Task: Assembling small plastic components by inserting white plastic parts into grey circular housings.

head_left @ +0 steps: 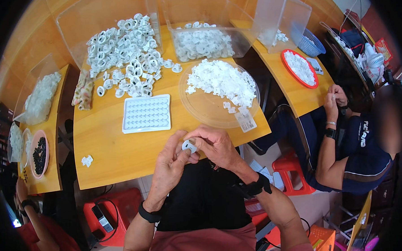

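Observation:
Just past the table's near edge, my left hand (170,162) grips a small round white plastic part (189,146) with a dark slot in it. The fingers of my right hand (215,147) close on the same part from the other side. Ahead of my hands lies a white tray (146,128) with rows of moulded shapes. Behind it spreads a large heap of similar round white parts (126,48). To the right, a clear round lid (196,112) carries a pile of small flat white pieces (224,82).
A clear bin (206,44) of white parts stands behind the lid. A rolled cloth (83,90) and a few white pieces (87,161) lie at the table's left. Co-workers sit on both sides; the right one's hands (336,99) are near a red tray (315,85). Red stools (130,202) stand below.

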A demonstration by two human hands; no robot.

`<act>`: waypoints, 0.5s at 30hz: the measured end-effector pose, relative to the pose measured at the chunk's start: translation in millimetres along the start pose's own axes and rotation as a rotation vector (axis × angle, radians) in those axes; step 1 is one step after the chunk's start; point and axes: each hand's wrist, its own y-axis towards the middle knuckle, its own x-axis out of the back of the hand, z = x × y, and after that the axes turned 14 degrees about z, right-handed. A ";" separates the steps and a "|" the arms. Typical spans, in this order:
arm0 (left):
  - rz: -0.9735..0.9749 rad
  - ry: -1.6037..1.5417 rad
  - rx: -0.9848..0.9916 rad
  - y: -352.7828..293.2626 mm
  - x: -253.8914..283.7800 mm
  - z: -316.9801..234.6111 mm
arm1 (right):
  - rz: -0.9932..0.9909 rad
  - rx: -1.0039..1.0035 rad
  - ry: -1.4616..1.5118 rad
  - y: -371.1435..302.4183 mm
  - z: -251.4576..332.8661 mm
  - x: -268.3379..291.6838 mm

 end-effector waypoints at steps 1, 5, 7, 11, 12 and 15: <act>-0.005 0.014 0.019 0.2 -0.6 -0.1 | 0.000 0.004 -0.002 -0.8 1.7 0.2; 0.002 0.060 -0.014 -1.8 0.6 1.5 | 0.099 -0.217 0.204 1.5 9.2 1.7; 0.012 0.077 -0.003 -2.4 1.5 -0.2 | 0.134 -0.236 0.178 1.7 9.4 2.0; 0.012 0.039 -0.019 -2.1 -1.1 -6.0 | 0.077 -0.191 0.316 1.5 12.6 0.5; 0.010 0.038 -0.017 -2.0 -1.5 -7.3 | 0.071 -0.188 0.258 1.6 13.6 1.0; 0.015 0.077 -0.044 -2.4 1.4 -6.5 | 0.079 -0.177 0.310 3.8 8.5 0.0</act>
